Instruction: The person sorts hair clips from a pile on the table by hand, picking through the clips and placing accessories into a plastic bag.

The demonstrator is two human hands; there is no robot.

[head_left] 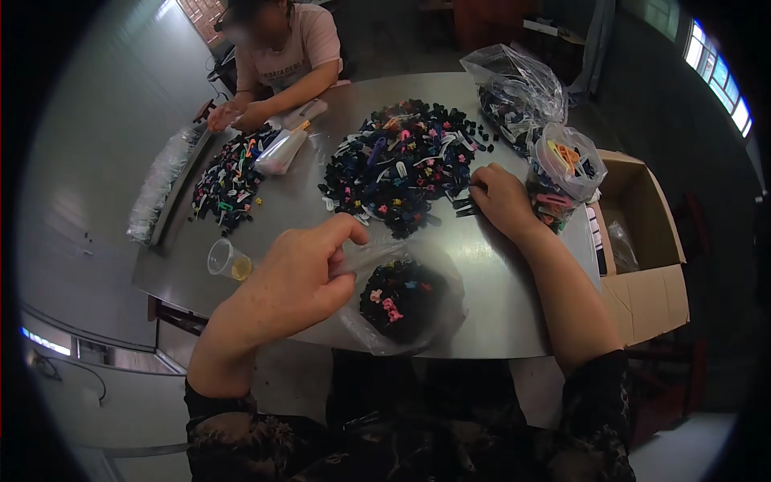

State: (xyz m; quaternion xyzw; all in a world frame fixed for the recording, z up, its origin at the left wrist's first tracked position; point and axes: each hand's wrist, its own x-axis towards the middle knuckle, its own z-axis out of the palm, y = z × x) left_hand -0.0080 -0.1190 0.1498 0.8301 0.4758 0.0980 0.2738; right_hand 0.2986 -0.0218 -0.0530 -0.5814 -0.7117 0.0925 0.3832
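Observation:
A large heap of small hair clips (pixel 401 165), mostly black with white, pink, purple and yellow ones among them, lies mid-table. In front of it is an open clear plastic bag (pixel 446 301) with black claw clips and a few pink ones inside. My left hand (pixel 293 273) is at the bag's left side, fingers curled, with the bag's edge running into its grip. My right hand (pixel 506 201) rests at the heap's right edge, fingers bent down beside dark, toothed clips (pixel 464 207). Its fingertips are partly hidden, so what they grip is unclear.
Across the table a person (pixel 289 64) works by a second clip pile (pixel 229 177) and clear packets (pixel 285 149). A plastic cup (pixel 229 261) with yellowish contents stands left. Filled bags (pixel 514 96) and a jar-like bag (pixel 562 173) stand right, beside a cardboard box (pixel 642 281).

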